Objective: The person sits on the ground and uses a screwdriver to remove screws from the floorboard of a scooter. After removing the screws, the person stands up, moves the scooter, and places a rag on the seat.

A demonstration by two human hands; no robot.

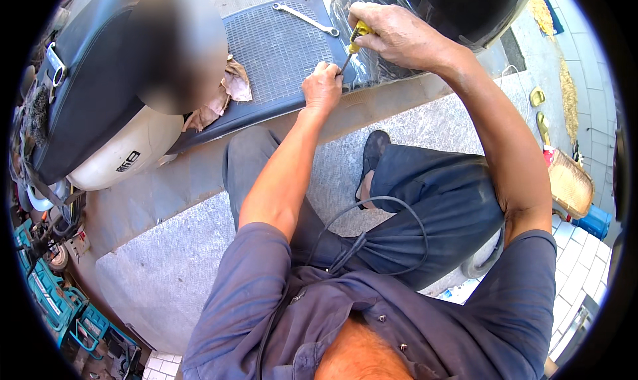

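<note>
My right hand point(402, 41) grips the yellow handle of a screwdriver point(360, 34), its shaft angled down toward my left hand. My left hand point(321, 86) is closed at the right edge of the scooter's grey ridged footboard point(266, 54), by the screwdriver's tip; what its fingers hold is hidden. Just above lies a silver ring spanner point(306, 19). Clear plastic wrap point(362, 71) covers the panel beside the footboard, and crumpled pinkish paper or cloth point(234, 82) lies at its left end.
A scooter seat point(86, 81) over white bodywork point(119, 154) is left, with a blurred patch. Teal toolboxes point(53, 293) stand lower left. Yellow slippers point(538, 97), a woven stool point(568, 180) and a blue object point(595, 220) are at right. My knees are below the footboard.
</note>
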